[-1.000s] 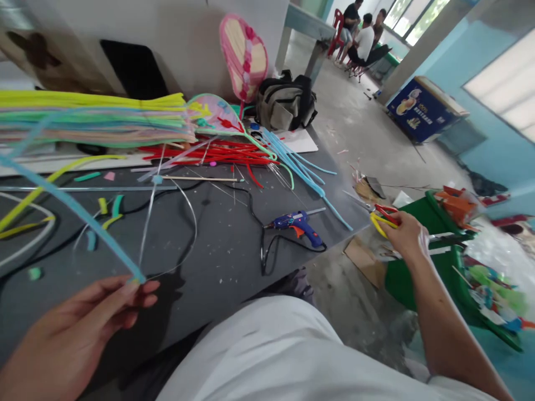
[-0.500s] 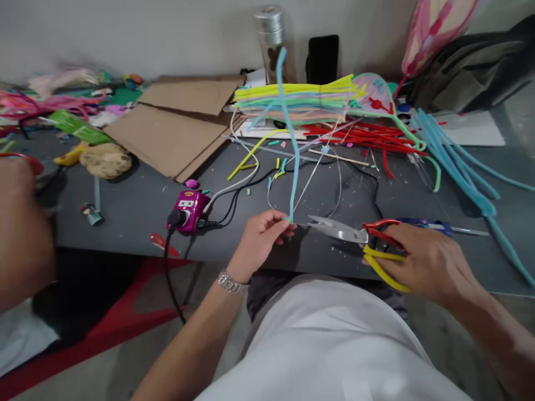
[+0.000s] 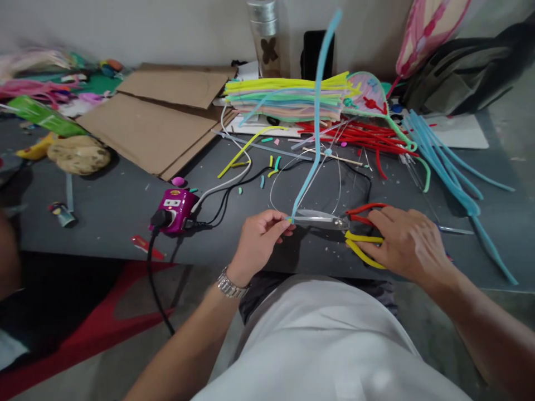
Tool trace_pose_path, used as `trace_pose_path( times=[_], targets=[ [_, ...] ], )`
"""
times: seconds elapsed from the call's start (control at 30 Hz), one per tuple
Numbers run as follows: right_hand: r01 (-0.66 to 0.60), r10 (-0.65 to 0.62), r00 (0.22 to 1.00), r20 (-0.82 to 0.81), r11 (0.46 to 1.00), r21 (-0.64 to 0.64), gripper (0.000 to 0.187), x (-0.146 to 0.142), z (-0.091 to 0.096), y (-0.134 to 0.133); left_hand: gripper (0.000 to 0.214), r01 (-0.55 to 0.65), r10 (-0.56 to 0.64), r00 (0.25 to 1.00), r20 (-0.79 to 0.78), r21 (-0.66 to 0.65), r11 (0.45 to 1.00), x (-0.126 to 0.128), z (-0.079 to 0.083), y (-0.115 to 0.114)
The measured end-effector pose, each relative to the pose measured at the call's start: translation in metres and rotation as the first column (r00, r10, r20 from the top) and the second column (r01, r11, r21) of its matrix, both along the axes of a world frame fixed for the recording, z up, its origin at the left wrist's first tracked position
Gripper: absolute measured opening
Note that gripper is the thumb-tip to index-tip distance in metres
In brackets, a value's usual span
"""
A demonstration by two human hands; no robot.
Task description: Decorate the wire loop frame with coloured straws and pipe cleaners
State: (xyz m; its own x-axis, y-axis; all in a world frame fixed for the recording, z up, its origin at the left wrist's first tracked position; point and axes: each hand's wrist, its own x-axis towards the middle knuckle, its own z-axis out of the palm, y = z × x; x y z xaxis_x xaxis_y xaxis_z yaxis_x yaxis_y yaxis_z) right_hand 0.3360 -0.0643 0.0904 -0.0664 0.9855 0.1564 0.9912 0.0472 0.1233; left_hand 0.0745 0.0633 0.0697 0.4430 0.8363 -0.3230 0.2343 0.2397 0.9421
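Note:
My left hand (image 3: 265, 236) pinches the lower end of a light blue pipe cleaner (image 3: 318, 111), which rises from the fingers and bends up to the right. A tiny bit of yellow shows at the fingertips. In my right hand (image 3: 412, 242) are scissors (image 3: 340, 224) with red and yellow handles. Their blades reach left to the pipe cleaner's lower end, close by my left fingertips; whether they touch it I cannot tell. Behind the blades lies a thin wire frame (image 3: 339, 184) with a small blue centre.
A purple power adapter (image 3: 178, 209) with cords sits left of my hands. Cardboard (image 3: 146, 133), a bundle of coloured pipe cleaners (image 3: 284, 100), red ones (image 3: 359, 136) and blue ones (image 3: 445, 167) lie farther back. Another person's arm (image 3: 8, 256) is at the left edge.
The scissors have moved left, bringing their blades to the pipe cleaner beside my left fingers. The pipe cleaner's top has swung right. The view has shifted slightly, and the other person's arm has drawn back.

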Motion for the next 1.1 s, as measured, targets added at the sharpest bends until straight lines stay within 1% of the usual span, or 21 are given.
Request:
trace_pose_path(
  times=[0.1, 0.23, 0.4, 0.5, 0.6, 0.7, 0.87, 1.1],
  targets=[
    [-0.042, 0.042, 0.999, 0.028, 0.999, 0.007, 0.044, 0.001, 0.001, 0.001, 0.019, -0.012, 0.013, 1.000, 0.020, -0.052, 0.999, 0.000, 0.000, 0.000],
    [-0.062, 0.062, 0.998, 0.005, 0.998, -0.013, 0.045, 0.006, -0.001, 0.000, 0.026, -0.013, 0.026, 0.997, 0.076, -0.165, 0.986, -0.001, -0.003, 0.001],
    [-0.109, 0.109, 0.994, 0.028, 0.994, 0.001, 0.041, 0.010, -0.002, -0.002, 0.032, -0.025, 0.082, 0.983, 0.167, -0.319, 0.947, -0.001, -0.007, 0.001],
    [-0.152, 0.150, 0.986, 0.066, 0.988, 0.018, 0.039, 0.010, -0.001, -0.002, 0.033, -0.024, 0.111, 0.972, 0.207, -0.383, 0.923, 0.000, -0.008, 0.001],
    [-0.167, 0.165, 0.982, 0.088, 0.986, 0.016, 0.038, 0.011, 0.002, -0.001, 0.033, -0.021, 0.140, 0.961, 0.237, -0.442, 0.897, 0.003, -0.009, 0.000],
    [-0.165, 0.164, 0.981, 0.100, 0.986, -0.007, 0.040, 0.012, 0.005, 0.000, 0.031, -0.025, 0.163, 0.955, 0.248, -0.480, 0.877, 0.004, -0.011, 0.000],
    [-0.160, 0.163, 0.979, 0.126, 0.987, -0.035, 0.046, 0.012, 0.009, 0.002, 0.024, -0.030, 0.181, 0.951, 0.251, -0.508, 0.861, 0.004, -0.015, 0.000],
    [-0.199, 0.200, 0.966, 0.164, 0.980, -0.019, 0.051, 0.012, 0.012, 0.004, 0.018, -0.010, 0.181, 0.947, 0.266, -0.538, 0.843, 0.004, -0.013, 0.002]
  ],
)
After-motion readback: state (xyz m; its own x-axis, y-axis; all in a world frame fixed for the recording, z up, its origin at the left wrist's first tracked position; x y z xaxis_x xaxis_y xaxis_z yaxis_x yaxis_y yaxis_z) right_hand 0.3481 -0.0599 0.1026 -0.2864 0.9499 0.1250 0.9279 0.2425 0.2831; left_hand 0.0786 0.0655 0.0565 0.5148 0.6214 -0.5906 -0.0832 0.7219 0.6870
